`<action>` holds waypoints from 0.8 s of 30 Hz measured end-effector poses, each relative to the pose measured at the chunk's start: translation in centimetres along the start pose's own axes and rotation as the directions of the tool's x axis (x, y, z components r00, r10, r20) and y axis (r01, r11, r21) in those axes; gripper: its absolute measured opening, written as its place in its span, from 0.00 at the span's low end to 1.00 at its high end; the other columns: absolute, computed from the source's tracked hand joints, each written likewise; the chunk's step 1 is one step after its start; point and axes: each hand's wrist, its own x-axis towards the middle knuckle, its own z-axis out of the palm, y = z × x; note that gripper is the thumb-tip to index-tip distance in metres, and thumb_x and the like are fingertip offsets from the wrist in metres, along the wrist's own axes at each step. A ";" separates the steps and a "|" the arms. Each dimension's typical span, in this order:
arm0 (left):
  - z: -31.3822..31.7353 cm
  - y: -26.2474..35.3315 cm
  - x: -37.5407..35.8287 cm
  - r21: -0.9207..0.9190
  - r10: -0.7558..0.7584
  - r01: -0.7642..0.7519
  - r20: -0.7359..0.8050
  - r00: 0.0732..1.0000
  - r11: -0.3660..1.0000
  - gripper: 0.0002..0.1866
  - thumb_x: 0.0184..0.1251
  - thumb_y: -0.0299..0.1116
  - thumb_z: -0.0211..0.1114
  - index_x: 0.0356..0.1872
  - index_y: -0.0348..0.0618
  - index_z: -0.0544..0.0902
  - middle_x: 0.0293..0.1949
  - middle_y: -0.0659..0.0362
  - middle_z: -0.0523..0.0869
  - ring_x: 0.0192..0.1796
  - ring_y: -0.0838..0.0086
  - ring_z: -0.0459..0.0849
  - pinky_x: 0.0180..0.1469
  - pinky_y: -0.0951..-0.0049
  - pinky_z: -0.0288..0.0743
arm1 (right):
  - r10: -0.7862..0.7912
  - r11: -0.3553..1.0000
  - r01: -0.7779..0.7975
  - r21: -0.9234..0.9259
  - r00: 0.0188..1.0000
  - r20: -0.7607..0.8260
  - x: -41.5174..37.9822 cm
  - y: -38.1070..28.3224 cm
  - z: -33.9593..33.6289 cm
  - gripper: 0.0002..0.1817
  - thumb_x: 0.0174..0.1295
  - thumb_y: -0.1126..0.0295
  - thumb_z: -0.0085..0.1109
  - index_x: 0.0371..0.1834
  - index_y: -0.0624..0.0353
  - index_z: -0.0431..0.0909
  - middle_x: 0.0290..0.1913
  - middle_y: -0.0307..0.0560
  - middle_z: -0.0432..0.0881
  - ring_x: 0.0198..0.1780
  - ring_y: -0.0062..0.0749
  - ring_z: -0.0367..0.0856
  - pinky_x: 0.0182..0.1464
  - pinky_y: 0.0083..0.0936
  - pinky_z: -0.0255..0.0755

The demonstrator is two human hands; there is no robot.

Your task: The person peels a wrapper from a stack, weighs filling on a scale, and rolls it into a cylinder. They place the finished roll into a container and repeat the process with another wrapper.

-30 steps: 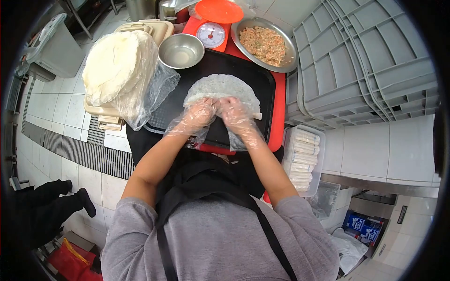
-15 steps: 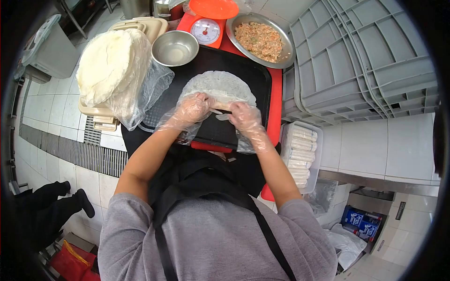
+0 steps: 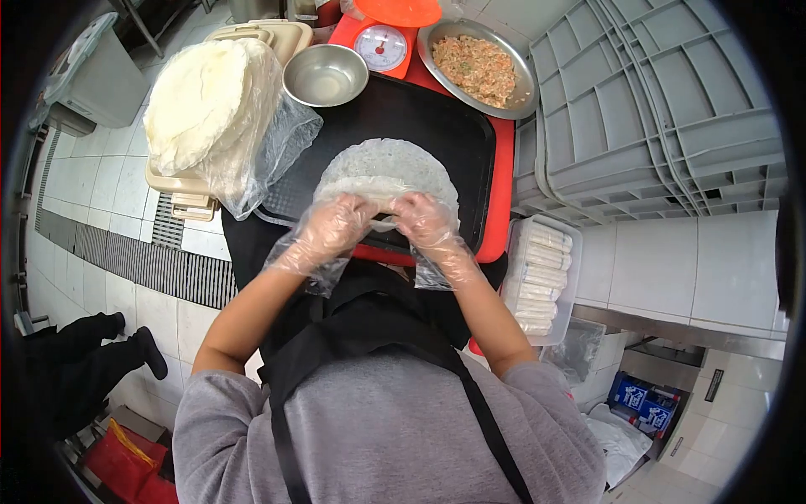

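A round, translucent rice paper wrapper [image 3: 393, 158] lies on a black tray [image 3: 411, 107], its near part folded over into a roll. My left hand [image 3: 340, 224], in a clear plastic glove, pinches the left of the wrapper's near edge. Close beside it, my gloved right hand [image 3: 426, 223] grips the same edge on the right. Both sets of fingers are curled, and the fold between them is partly hidden.
A stack of pale round wrappers [image 3: 195, 105] in plastic stands left, near a steel bowl [image 3: 326, 76]. Behind are a red scale [image 3: 382, 46] and a basin of minced filling [image 3: 474, 71]. A container of white rolls [image 3: 544, 273] sits right, below grey crates [image 3: 621, 118].
Both hands have drawn nearer to my body and closer together. The wrapper's near edge has come toward me, and the view has shifted slightly.
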 end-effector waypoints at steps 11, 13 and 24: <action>1.6 0.2 0.3 0.078 -0.106 0.101 0.055 0.993 0.992 0.21 0.51 0.32 0.66 0.49 0.41 0.78 0.47 0.52 0.79 0.48 0.60 0.79 0.49 0.64 0.76 | 0.228 0.973 -0.218 -0.074 0.958 0.172 2.0 1.3 1.2 0.09 0.52 0.70 0.59 0.37 0.57 0.79 0.39 0.49 0.78 0.41 0.45 0.79 0.40 0.38 0.75; 2.1 -0.8 0.8 0.056 -0.120 0.115 0.108 0.987 0.992 0.20 0.50 0.32 0.66 0.48 0.42 0.78 0.46 0.52 0.79 0.47 0.60 0.79 0.49 0.63 0.76 | -0.038 0.997 0.038 -0.068 0.999 0.007 2.4 0.1 1.8 0.12 0.51 0.69 0.60 0.39 0.57 0.77 0.41 0.49 0.78 0.41 0.46 0.78 0.41 0.39 0.76; 3.8 -3.5 1.8 0.061 -0.096 0.089 0.121 0.988 0.994 0.14 0.50 0.32 0.65 0.41 0.43 0.80 0.41 0.53 0.80 0.43 0.58 0.80 0.43 0.60 0.76 | 0.069 0.938 -0.035 -0.343 0.994 0.085 -3.4 3.0 -4.1 0.16 0.51 0.71 0.58 0.46 0.59 0.76 0.40 0.48 0.80 0.44 0.41 0.80 0.42 0.35 0.77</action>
